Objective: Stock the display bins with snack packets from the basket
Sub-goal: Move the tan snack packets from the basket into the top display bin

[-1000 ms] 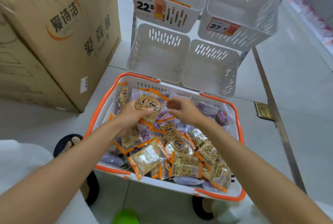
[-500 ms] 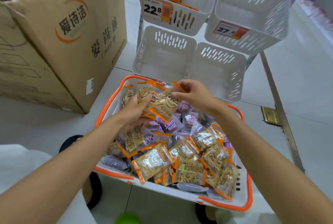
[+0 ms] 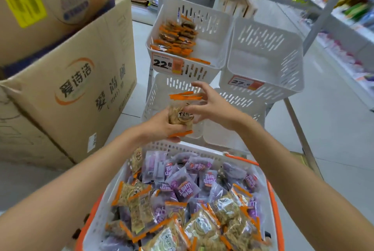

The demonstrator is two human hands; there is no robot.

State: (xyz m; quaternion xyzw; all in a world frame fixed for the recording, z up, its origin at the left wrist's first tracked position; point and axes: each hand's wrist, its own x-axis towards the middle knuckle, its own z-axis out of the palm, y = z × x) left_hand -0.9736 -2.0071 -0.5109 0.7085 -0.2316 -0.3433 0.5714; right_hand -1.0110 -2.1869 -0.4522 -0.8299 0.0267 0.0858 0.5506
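Note:
My left hand (image 3: 162,124) grips a small stack of orange-edged snack packets (image 3: 180,116), lifted above the far rim of the orange-and-white basket (image 3: 272,196). My right hand (image 3: 214,105) is at the stack's right side, fingers spread, thumb and fingertips pinching the packets. The basket is heaped with several orange-edged and purple packets (image 3: 182,187). Ahead stand white display bins: the upper left bin (image 3: 210,28), tagged 22.8, holds several orange packets; the upper right bin (image 3: 269,58), tagged 27.6, holds nothing. Two lower bins (image 3: 159,97) sit behind my hands.
A large cardboard box (image 3: 77,93) stands on the floor at the left, another box stacked above it. The rack's metal leg (image 3: 301,129) runs down the right. Store shelves with goods (image 3: 344,8) line the far right. Tiled floor lies around the rack.
Both hands rose out of the basket with the packet stack and moved forward toward the bins. The camera tilted up, showing more of the rack and shelves.

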